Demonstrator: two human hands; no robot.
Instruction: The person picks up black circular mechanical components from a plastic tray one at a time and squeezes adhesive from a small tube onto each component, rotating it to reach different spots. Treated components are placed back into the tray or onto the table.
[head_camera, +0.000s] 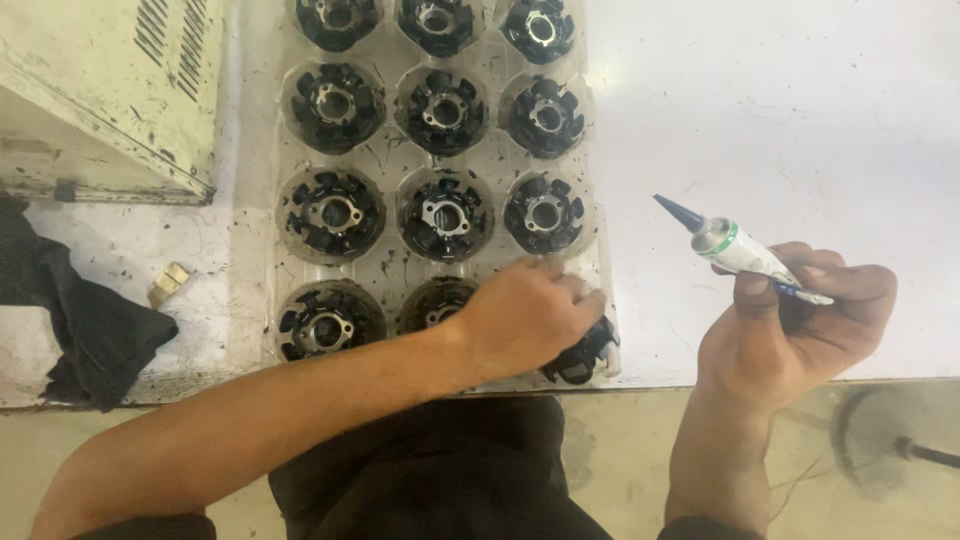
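- Left hand (525, 318) reaches across, fingers clamped on a black stator (583, 355) in the clear tray (392, 262)'s corner pocket, apparently steadying it.
- Right hand (795, 320), fingers wrapped around a sealant tube (745, 252), keeps its nozzle raised over the table (790, 120).

A white surface (780, 120), scuffed and speckled with dark grime, ends at a straight front edge; below lies a pale, dusty floor (620, 460) (stained in places). Bright, even light falls.
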